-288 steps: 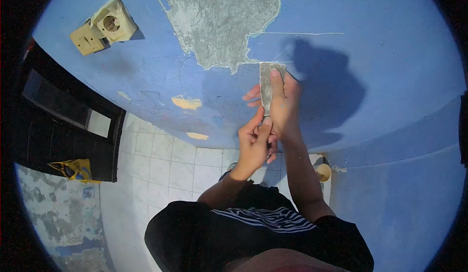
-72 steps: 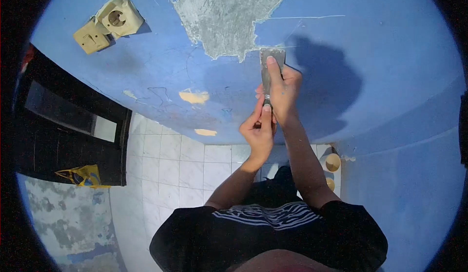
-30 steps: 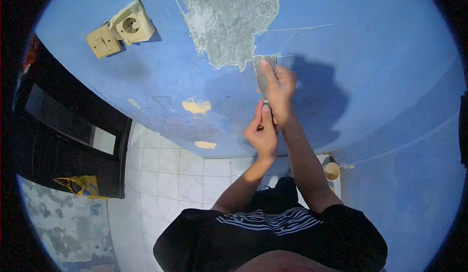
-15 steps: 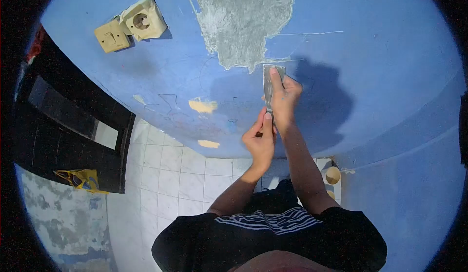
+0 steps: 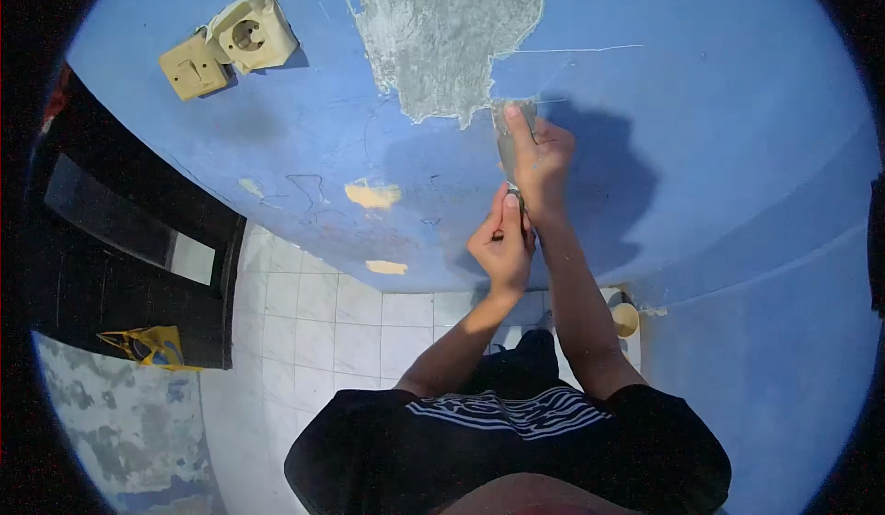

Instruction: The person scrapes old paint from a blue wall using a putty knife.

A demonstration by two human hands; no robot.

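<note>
A scraper point(image 5: 513, 146) with a flat metal blade lies against the blue wall, its broad edge just below the bare grey patch point(image 5: 442, 40). My left hand point(image 5: 502, 246) is closed round its handle, thumb uppermost. Higher up, my right hand point(image 5: 544, 163) grips the blade, with its thumb pressed on the face near the edge; its other fingers are partly hidden. Thin pale scratch lines run right from the patch's lower border.
At upper left a light switch point(image 5: 194, 68) and a socket point(image 5: 251, 35) are fixed to the wall. Cream spots point(image 5: 372, 195) show lower down. A dark door point(image 5: 138, 211) with a yellow bag point(image 5: 152, 344) stands left. Near the right corner, a round beige container point(image 5: 625, 319) sits on the tiled floor point(image 5: 359, 340).
Both hands have moved slightly upward in view with the scraper. The wall patch and socket have shifted a little up and left as the camera view moved.
</note>
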